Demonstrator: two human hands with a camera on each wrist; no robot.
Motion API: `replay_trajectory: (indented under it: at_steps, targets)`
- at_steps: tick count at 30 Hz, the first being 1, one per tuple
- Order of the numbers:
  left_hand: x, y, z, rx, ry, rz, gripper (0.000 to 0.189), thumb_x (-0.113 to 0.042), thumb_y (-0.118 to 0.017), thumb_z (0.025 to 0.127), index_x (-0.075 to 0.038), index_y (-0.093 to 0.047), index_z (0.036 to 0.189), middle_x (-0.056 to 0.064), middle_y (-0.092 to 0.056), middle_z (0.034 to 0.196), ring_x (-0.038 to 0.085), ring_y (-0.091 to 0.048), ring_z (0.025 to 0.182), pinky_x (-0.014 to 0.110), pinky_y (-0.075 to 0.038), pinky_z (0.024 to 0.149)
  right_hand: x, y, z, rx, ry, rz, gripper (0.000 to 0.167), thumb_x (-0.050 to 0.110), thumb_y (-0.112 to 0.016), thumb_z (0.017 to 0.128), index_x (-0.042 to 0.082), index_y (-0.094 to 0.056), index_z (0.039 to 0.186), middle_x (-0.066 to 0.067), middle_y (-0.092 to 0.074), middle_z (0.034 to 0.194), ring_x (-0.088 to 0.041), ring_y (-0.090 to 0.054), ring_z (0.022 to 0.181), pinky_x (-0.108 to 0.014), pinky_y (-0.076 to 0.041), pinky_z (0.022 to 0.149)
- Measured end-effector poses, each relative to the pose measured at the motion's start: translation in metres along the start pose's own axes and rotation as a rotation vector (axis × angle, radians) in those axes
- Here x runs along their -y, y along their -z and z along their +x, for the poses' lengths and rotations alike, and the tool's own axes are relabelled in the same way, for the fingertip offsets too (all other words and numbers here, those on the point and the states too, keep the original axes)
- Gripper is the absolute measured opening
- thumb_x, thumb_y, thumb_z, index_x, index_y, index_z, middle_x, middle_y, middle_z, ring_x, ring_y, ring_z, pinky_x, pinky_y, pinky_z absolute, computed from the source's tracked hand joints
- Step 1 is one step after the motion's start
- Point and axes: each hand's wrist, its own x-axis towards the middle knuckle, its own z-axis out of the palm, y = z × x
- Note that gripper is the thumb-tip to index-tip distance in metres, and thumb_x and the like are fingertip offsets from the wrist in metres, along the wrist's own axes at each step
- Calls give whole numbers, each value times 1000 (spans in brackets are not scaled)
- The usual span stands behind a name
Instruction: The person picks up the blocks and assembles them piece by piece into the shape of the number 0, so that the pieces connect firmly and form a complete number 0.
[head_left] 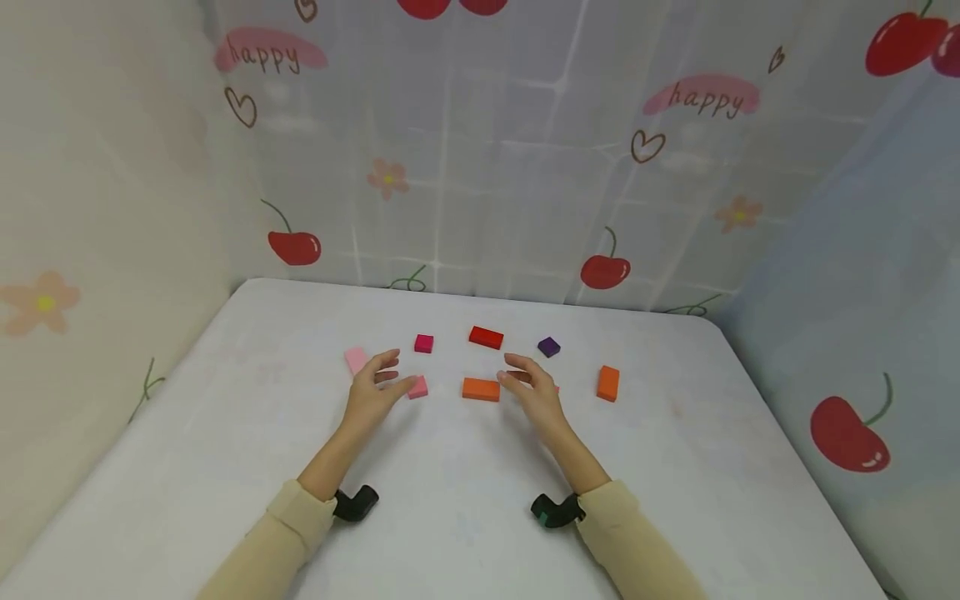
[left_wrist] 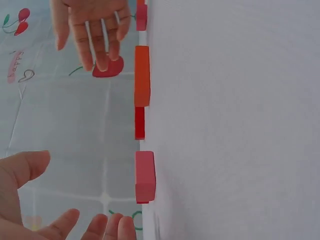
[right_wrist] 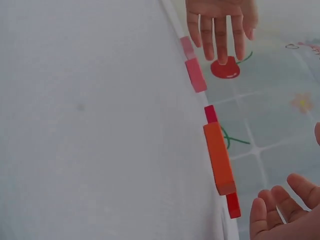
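Observation:
My left hand [head_left: 369,398] hovers over the table with its fingers spread and nothing in them, between a light pink block [head_left: 356,358] and a pink block [head_left: 417,387]. Opposite it, my right hand [head_left: 538,400] also hangs in the air, loosely bent and holding nothing. Its fingertips are nearest to an orange block [head_left: 480,389]; a pinkish piece [head_left: 557,389] is mostly hidden behind that hand. In the left wrist view, a gap shows between the left hand [left_wrist: 30,200] and the pink block [left_wrist: 145,175]. The right wrist view shows the right hand [right_wrist: 290,212] apart from the orange block [right_wrist: 218,157].
Farther back on the white table [head_left: 450,500] lie a magenta block [head_left: 423,343], a red block [head_left: 486,337] and a purple block [head_left: 549,347]. Another orange block [head_left: 608,383] is at the right. A cherry-print curtain [head_left: 487,167] hangs behind the table.

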Motion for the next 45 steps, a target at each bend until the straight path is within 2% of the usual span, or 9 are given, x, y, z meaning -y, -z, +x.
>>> replay_trajectory:
  at_steps: [5, 10, 15, 19, 23, 29, 35, 45]
  targets:
    - [15, -2, 3, -2, 6, 8, 61, -15, -70, 89, -4, -45, 143, 17, -48, 142, 33, -49, 127, 47, -43, 107, -15, -4, 3, -19, 5, -47, 50, 26, -67, 92, 10, -54, 137, -10, -54, 140, -26, -53, 123, -47, -45, 103]
    - [23, -5, 6, 0, -39, 44, 60, -13, -73, 87, -4, -48, 141, 15, -50, 143, 32, -51, 124, 46, -44, 103, -23, -6, 5, -32, 47, -80, 48, 22, -69, 91, 8, -56, 135, -11, -55, 138, -27, -55, 121, -45, -47, 101]
    - [26, -10, 8, -2, -35, 93, 61, -13, -75, 85, -6, -50, 139, 14, -52, 140, 30, -51, 122, 43, -44, 99, -22, -7, 4, -26, 74, -116, 48, 15, -69, 89, 3, -56, 134, -15, -56, 136, -30, -55, 120, -42, -47, 98]
    - [29, -11, 10, 10, -31, 139, 61, -17, -75, 85, -7, -50, 140, 15, -52, 137, 30, -50, 120, 44, -44, 100, -29, -9, 9, -28, 100, -176, 49, 13, -71, 87, 5, -57, 133, -12, -58, 132, -27, -57, 117, -36, -49, 93]
    - [31, -14, 13, 7, -56, 182, 61, -17, -76, 84, -6, -52, 138, 16, -53, 135, 31, -50, 120, 46, -45, 101, -32, -9, 10, -35, 124, -255, 49, 14, -73, 86, 6, -58, 132, -8, -60, 125, -23, -57, 110, -31, -50, 88]
    - [34, -16, 13, -14, -102, 268, 58, -11, -77, 82, -2, -55, 134, 16, -56, 129, 30, -53, 116, 44, -48, 98, -35, -10, 10, -30, 156, -313, 47, 12, -73, 86, 5, -60, 130, -10, -62, 118, -22, -56, 102, -27, -49, 83]
    - [35, -17, 13, -24, -155, 295, 53, -5, -77, 81, 2, -58, 130, 18, -57, 127, 30, -56, 112, 43, -49, 93, -34, -12, 9, -33, 170, -350, 46, 11, -75, 85, 5, -61, 129, -10, -62, 117, -23, -57, 102, -30, -49, 83]
    - [38, -17, 14, -48, -162, 328, 42, -2, -75, 82, 8, -63, 120, 18, -56, 126, 31, -58, 110, 44, -50, 94, -36, -11, 10, -29, 201, -409, 45, 11, -74, 85, 6, -62, 128, -10, -63, 115, -21, -56, 97, -26, -47, 78]
